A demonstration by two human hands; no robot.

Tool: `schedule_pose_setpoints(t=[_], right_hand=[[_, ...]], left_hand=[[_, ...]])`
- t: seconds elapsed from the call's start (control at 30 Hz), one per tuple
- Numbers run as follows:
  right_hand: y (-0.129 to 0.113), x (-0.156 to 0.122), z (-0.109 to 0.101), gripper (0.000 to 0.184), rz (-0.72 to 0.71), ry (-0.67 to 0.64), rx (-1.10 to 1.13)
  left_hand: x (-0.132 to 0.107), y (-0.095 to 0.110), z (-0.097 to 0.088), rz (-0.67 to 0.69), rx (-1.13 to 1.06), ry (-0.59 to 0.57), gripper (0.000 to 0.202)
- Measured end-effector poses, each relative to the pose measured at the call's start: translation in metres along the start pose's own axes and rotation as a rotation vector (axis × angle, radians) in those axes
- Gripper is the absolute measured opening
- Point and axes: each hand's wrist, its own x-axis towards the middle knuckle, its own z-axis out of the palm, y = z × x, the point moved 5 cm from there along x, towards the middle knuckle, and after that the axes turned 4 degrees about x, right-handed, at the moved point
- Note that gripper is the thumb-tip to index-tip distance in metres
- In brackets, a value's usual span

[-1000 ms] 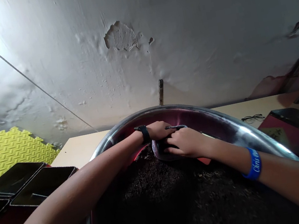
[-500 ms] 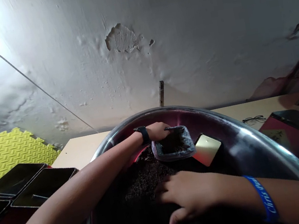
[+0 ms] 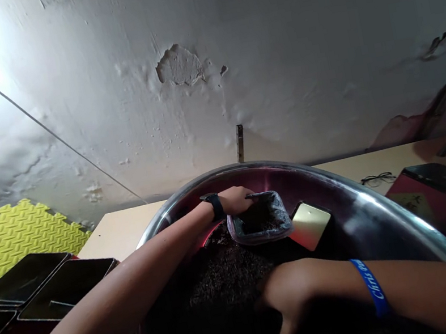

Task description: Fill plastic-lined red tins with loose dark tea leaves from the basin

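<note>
Since half a second ago the right hand (image 3: 292, 299) has sunk lower and nearer in the dark loose material (image 3: 225, 276), its fingers curled down into the heap; whether it grips any of it I cannot tell, as that part is in deep shadow. At the far side the left hand (image 3: 235, 200) holds the rim of a small dark tub (image 3: 259, 219), which sits upright on the heap and is partly filled with the same dark crumbly stuff. Just right of the tub a pale square card (image 3: 309, 223) lies tilted against the wall of the big steel basin (image 3: 363, 205). This basin rests on a light worktop (image 3: 117, 231). Black trays (image 3: 62, 284) lie to the left, beside a yellow foam mat (image 3: 11, 239). Behind stands a white wall (image 3: 274, 66) with peeling plaster.
</note>
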Motion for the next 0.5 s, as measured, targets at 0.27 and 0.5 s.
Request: schedule_pose_setpoints(t=[0.27,0.5], right_hand=[[-0.009,-0.009,-0.012,0.043,-0.241,0.162,-0.112],[-0.005,-0.018,-0.021,0.033,-0.215,0.257,-0.186]], left_hand=[[0.001,-0.002,0.002,0.004,-0.011,-0.001,0.03],[0.0,-0.001,0.003,-0.008,-0.026,-0.026,0.03]])
